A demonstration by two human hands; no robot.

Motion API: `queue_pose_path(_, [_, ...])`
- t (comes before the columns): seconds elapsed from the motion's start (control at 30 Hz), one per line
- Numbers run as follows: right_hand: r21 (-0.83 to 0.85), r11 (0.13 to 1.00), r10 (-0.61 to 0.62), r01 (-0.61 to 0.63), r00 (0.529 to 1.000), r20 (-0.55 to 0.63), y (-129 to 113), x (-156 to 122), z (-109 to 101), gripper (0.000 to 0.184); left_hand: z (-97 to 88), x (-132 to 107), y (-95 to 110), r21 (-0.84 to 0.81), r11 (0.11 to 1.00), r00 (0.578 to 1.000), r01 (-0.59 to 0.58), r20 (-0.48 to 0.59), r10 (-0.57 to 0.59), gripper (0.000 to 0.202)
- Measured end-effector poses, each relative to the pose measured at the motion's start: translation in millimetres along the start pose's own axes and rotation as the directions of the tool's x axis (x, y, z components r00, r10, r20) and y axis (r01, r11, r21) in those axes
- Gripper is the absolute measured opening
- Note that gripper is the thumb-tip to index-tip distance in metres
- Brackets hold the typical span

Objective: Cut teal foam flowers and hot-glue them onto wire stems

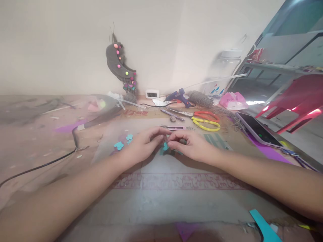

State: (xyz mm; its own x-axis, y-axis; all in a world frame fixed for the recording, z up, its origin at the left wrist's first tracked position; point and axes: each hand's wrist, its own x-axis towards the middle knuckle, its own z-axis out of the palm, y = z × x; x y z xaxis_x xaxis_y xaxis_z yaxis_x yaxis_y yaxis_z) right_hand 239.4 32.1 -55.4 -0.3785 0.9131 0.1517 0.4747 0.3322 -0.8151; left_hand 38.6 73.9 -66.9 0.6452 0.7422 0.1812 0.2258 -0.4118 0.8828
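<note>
Both hands meet over a cardboard sheet point(156, 201) on the table. My left hand point(148, 143) is closed, thumb and forefinger pinched at the edge of a small turquoise flower-like cutout point(165, 146). From the other side, my right hand point(188, 143) pinches the same cutout between thumb and fingers. Fingertips hide part of it. Left of my hands lie more turquoise flower cutouts point(118, 145). Just beyond my fingers is a pink craft knife point(174, 128). Green strips point(215, 141) lie partly behind my right hand.
Farther back are scissors point(205, 121) with red and yellow handles, a blue glue gun point(180, 97), a twine roll point(200, 98) and a small clock point(152, 93). A phone point(258, 129) lies at right. A black cable point(45, 164) crosses the left side. A crescent decoration point(118, 62) hangs on the wall.
</note>
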Motion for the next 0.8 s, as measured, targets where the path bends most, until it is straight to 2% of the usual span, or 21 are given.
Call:
queue_pose_path(0.1, [-0.055, 0.998, 0.014, -0.015, 1.000, -0.024, 0, 1, -2, 0.017, -1.4, 1, 0, 0.031, 0.996, 0.994, 0.085, -0.068, -0.082, 0.028])
queue_pose_path(0.2, [-0.047, 0.998, 0.046, -0.048, 0.998, -0.036, -1, 1, -4, 0.018, -2.2, 1, 0, 0.045, 0.998, 0.993, 0.047, -0.115, -0.042, 0.027])
queue_pose_path(0.27, [-0.048, 0.998, 0.047, -0.049, 0.998, -0.037, -1, 1, -5, 0.019, -2.0, 1, 0, 0.054, 0.997, 0.995, -0.049, -0.079, 0.053, 0.028])
queue_pose_path(0.33, [-0.049, 0.998, 0.028, -0.029, 0.999, -0.032, -2, 1, -4, 0.018, -1.4, 1, 0, 0.026, 0.994, 0.995, -0.104, 0.003, 0.104, 0.033])
queue_pose_path(0.43, [-0.049, 0.999, -0.011, 0.010, 1.000, -0.025, -2, -1, -3, 0.017, -0.6, 0, 0, -0.026, 0.997, 0.994, -0.072, 0.084, 0.074, 0.043])
queue_pose_path(0.53, [-0.058, 0.998, -0.033, 0.033, 0.999, -0.008, -2, -2, -2, 0.018, -0.3, 1, 0, -0.042, 0.999, 0.997, -0.027, 0.074, 0.030, 0.036])
queue_pose_path(0.67, [-0.056, 0.998, -0.005, 0.003, 1.000, -0.024, -2, -1, -3, 0.019, 0.3, 1, 5, -0.002, 0.999, 0.999, 0.047, -0.026, -0.047, 0.026])
queue_pose_path(0.8, [-0.006, 0.996, 0.090, -0.091, 0.994, -0.057, -2, 0, -5, 0.019, 0.8, -2, 16, 0.153, 0.987, 0.972, 0.055, -0.233, -0.018, 0.019])
